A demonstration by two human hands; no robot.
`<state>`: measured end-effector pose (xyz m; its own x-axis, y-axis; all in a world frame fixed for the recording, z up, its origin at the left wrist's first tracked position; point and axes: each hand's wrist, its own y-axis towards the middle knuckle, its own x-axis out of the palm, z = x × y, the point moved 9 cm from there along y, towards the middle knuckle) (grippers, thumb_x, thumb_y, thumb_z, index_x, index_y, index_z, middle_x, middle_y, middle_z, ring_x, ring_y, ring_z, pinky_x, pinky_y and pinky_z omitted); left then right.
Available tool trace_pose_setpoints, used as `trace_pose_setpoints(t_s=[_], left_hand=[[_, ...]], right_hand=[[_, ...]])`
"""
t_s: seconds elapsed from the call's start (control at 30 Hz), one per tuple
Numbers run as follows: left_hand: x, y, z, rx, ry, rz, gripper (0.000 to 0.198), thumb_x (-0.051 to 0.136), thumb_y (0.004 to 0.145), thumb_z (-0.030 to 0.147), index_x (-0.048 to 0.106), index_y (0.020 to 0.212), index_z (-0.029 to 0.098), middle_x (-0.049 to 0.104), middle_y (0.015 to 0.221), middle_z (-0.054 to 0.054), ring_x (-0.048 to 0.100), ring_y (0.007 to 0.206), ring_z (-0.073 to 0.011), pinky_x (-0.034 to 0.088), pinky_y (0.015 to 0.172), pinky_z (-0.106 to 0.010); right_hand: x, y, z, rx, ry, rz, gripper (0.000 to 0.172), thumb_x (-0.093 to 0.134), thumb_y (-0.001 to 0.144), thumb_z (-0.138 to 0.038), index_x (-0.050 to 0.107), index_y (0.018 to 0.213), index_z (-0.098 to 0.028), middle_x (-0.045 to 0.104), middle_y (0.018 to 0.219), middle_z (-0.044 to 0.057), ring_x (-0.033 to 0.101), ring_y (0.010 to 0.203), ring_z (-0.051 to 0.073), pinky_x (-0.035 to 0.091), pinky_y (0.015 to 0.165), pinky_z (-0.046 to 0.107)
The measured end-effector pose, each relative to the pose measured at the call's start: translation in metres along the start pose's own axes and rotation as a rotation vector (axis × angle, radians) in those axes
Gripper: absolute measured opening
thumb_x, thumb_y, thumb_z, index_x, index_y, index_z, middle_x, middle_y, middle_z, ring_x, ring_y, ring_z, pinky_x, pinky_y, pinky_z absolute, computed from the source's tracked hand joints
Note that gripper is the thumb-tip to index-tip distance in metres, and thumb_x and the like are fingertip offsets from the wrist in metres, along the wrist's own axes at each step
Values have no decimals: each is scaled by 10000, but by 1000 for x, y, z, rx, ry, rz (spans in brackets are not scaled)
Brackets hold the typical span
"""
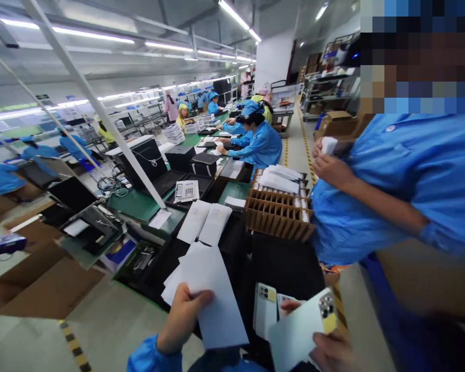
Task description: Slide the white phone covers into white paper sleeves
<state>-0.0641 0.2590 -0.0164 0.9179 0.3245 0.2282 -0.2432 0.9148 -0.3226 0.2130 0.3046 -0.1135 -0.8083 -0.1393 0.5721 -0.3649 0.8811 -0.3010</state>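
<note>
Pinching overlapped white sheets (217, 305), too merged to count, the left hand (184, 315) is nearly closed, thumb on top; the right hand (331, 351), partly curled, grips one pale phone (296, 333) by its edges. At least one more phone (264, 315) lies beside it on the black mat (287, 256). Beyond: two white stacks (216, 225), one calculator (186, 191).

Wht sheets (219, 294) fanned in L hand (186, 315); pale phone (297, 330) tilted in R hand (330, 349)
</note>
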Motion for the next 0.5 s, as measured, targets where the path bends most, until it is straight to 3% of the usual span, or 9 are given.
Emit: trace_pose_setpoints(t_s=[0.1,0.2,0.27,0.4,0.43,0.5], left_hand=[[35,-7,-19,-89,37,-136,408,843,593,446,741,765,91,728,633,-82,649,574,-189,502,566,-283],[53,-12,-25,-123,69,-231,452,826,601,498,731,765,88,715,645,-70,603,555,-150,441,514,-235],[59,-12,-18,-101,78,-259,457,801,626,530,720,735,93,696,631,-53,564,532,-123,396,479,-211],[65,-10,-2,-69,64,-263,431,773,673,520,715,713,95,684,607,-45,556,510,-115,388,468,-207],[67,-11,0,-78,56,-266,422,777,675,507,721,732,93,694,618,-52,575,521,-125,406,481,-215],[70,-12,2,-83,49,-274,402,783,681,477,733,771,88,717,653,-70,617,558,-154,440,518,-235]], right_hand=[[68,-17,-14,-3,-206,-361,718,787,534,-541,649,1180,-258,665,1099,111,651,885,283,524,772,400],[101,-24,-6,73,-404,-471,488,782,654,-433,657,1059,-190,700,897,64,645,815,207,511,799,356],[102,-23,-3,65,-469,-438,365,768,690,-410,661,956,-185,696,809,40,634,750,183,519,777,344],[84,-26,-6,52,-484,-462,372,796,657,-395,687,953,-198,719,830,50,654,730,195,542,728,331],[74,-25,-15,32,-466,-411,372,800,650,-408,699,937,-193,726,824,61,667,740,212,548,733,343],[45,-23,-47,-60,-397,-186,387,800,645,-437,716,930,-189,740,822,84,689,807,261,554,798,391]])
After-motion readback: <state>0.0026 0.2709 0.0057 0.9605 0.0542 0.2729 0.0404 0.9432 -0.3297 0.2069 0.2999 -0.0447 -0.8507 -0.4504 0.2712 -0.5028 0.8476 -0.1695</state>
